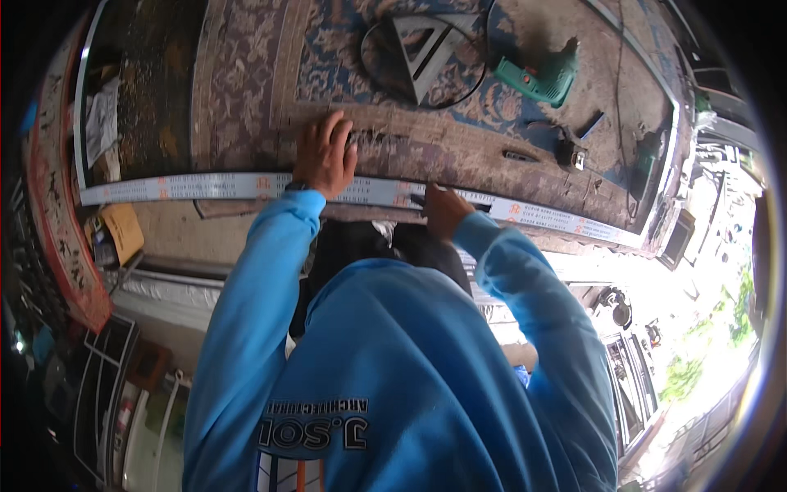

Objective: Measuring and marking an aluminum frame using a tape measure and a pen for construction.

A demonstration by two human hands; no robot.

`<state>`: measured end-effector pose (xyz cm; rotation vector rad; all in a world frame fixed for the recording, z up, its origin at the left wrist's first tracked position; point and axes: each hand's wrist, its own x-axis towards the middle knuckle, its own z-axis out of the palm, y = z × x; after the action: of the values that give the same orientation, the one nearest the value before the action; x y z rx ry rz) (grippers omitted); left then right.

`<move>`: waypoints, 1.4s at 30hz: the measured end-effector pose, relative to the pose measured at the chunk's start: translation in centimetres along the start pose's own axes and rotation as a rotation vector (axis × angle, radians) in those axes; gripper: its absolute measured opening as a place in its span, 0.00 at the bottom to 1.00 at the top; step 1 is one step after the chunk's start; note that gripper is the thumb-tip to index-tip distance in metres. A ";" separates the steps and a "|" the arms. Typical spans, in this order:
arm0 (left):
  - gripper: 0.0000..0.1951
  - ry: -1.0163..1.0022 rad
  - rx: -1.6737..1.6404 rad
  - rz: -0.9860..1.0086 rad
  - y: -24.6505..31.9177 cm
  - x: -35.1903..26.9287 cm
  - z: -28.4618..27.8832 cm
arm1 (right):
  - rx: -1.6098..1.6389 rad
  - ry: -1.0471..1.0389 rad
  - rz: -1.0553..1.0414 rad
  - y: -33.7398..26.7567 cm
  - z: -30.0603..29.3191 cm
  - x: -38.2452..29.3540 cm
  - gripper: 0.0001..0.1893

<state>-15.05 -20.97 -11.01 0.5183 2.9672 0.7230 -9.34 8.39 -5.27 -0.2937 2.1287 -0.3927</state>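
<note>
Across my lap side of the carpet-covered work surface runs an aluminium profile [230,186] in printed protective film, the near side of a rectangular frame. My left hand [326,154] rests across it, palm down, with the fingertips on the worn carpet [393,147]. A dark band circles the left wrist. Farther right, my right hand [447,211] is closed at the profile's near edge. A small dark tool [418,200] shows at its fingers; its kind is hard to tell. Just right of that hand, a dark narrow patch [482,208] interrupts the film.
Beyond the profile lie a metal triangular square [424,55], a green corded power tool [544,77], a tape measure [575,154] and a utility knife [521,157]. Cables cross the carpet. A red-edged board [61,246] and a yellow box [122,232] stand left.
</note>
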 end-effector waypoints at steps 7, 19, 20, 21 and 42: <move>0.22 -0.026 -0.017 0.012 -0.7 -0.5 1.2 | 0.584 0.441 0.292 5.4 -0.2 -11.5 0.10; 0.24 -0.535 -0.756 0.296 12.0 -3.1 -2.0 | 1.929 1.315 0.200 -0.5 7.4 -8.3 0.17; 0.26 -0.686 -0.847 0.228 13.9 -3.5 -1.5 | 1.908 1.301 0.028 -2.0 6.7 -7.0 0.20; 0.27 -0.825 -1.043 0.057 15.3 -3.4 -0.9 | 1.713 1.205 -0.021 -2.8 6.3 -6.3 0.18; 0.41 -0.595 0.113 0.156 -0.4 -4.2 -7.4 | -0.126 0.719 0.053 8.8 6.7 -6.0 0.65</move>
<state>-12.05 -25.93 -4.79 0.8124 2.4340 0.3266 -1.00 17.48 -7.64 -0.1791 2.8668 -0.3674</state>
